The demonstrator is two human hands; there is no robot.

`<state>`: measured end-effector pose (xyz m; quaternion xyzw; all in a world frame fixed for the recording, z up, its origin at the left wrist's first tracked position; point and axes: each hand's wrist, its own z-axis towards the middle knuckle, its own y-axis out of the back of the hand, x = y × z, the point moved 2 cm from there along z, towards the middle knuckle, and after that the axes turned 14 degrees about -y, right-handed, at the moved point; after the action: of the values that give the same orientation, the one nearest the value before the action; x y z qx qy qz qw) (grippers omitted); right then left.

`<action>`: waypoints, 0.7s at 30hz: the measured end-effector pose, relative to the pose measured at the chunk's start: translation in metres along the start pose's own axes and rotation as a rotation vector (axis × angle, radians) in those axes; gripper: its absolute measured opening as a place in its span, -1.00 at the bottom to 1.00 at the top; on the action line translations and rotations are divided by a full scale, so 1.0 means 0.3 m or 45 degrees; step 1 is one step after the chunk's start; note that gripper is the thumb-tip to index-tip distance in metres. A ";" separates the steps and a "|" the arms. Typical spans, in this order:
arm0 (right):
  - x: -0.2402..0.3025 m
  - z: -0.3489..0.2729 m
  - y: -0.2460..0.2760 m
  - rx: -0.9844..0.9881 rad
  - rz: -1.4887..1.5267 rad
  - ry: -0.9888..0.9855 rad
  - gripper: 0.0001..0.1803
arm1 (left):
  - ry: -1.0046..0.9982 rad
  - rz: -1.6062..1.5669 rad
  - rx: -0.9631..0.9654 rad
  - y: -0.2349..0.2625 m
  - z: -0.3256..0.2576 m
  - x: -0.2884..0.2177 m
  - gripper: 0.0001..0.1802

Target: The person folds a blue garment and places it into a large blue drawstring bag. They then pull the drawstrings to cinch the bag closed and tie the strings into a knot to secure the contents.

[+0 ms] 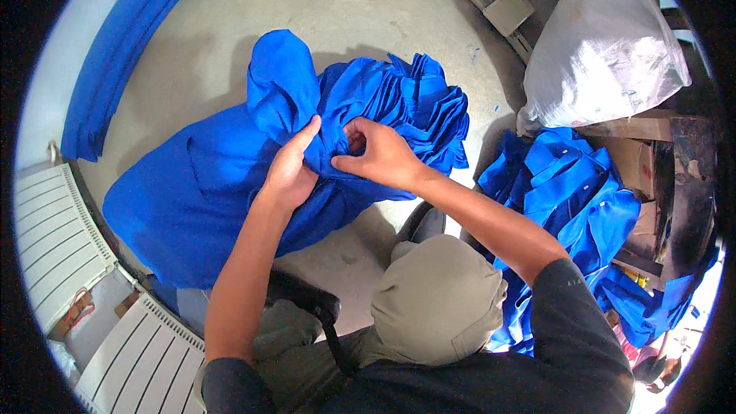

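A large gathered bundle of blue cloth (207,176) lies in front of me, its right end fanning out in many stacked folded layers. My left hand (294,169) is closed on the blue cloth near the middle, thumb pointing up along it and the other fingers mostly hidden. Just to the right, my right hand (381,155) bends its thumb and fingers round a bunched part of the same cloth; some fingertips are hidden in the folds. A rounded flap of the cloth stands up beyond my hands.
A full white sack (606,54) sits at the far right, above a heap of blue cloth pieces (571,192). White slatted panels (61,222) line the left side. A long blue cloth roll (126,54) lies at the far left. Pale floor (330,0) spreads beyond the bundle.
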<state>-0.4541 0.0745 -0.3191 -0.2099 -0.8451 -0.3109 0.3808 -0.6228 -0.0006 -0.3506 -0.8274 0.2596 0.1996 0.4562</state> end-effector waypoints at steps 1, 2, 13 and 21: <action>0.005 0.003 0.005 -0.008 -0.063 -0.019 -0.45 | -0.018 0.010 -0.032 -0.002 -0.001 -0.002 -0.51; 0.012 0.008 0.012 -0.015 -0.126 -0.038 -0.46 | -0.036 0.020 -0.066 -0.004 -0.002 -0.003 -0.51; -0.055 0.022 0.055 0.206 0.380 -0.443 -0.75 | -0.673 1.375 -0.219 -0.005 -0.068 -0.111 -0.65; 0.043 0.026 0.162 0.535 0.191 -0.485 -0.54 | -0.858 1.297 -0.120 0.114 -0.037 -0.170 -0.61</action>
<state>-0.4374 0.1164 -0.2954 -0.2430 -0.9294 -0.0549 0.2724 -0.6827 -0.0129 -0.3385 -0.5098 0.4551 0.6545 0.3234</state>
